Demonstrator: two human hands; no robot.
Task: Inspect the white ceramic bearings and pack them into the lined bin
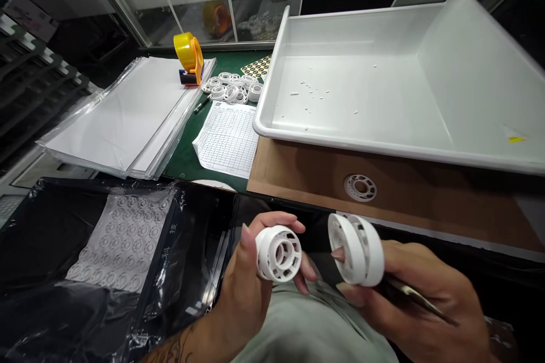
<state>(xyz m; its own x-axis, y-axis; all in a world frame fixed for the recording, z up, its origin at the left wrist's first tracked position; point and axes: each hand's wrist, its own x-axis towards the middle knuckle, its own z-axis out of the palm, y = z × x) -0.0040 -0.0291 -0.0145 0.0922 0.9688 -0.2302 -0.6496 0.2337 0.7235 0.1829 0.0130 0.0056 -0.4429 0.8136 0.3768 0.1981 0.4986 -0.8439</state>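
Note:
My left hand point(251, 272) is closed around white plastic rings point(279, 254), whose slotted face and round inner hub point toward me. They look stacked, with part of them behind my fingers. My right hand point(426, 295) grips two more white plastic rings point(357, 249), side by side and tilted, with a fingertip showing through the middle. A slim metal tool point(419, 300), perhaps tweezers, also lies in that hand; its far end is hidden. Both hands are over my lap, apart from each other. On the brown cardboard beyond them rests a single white ring point(360, 188).
A large white tray point(383, 147) with small white scraps stands at the back right on cardboard point(293, 164). Further left are piled white rings point(232, 88), a printed form point(227, 139), a pen point(201, 104), a tape dispenser point(189, 59) and bagged white sheets point(114, 108). Black plastic bagging point(38, 227) holds wrapped rings point(128, 241).

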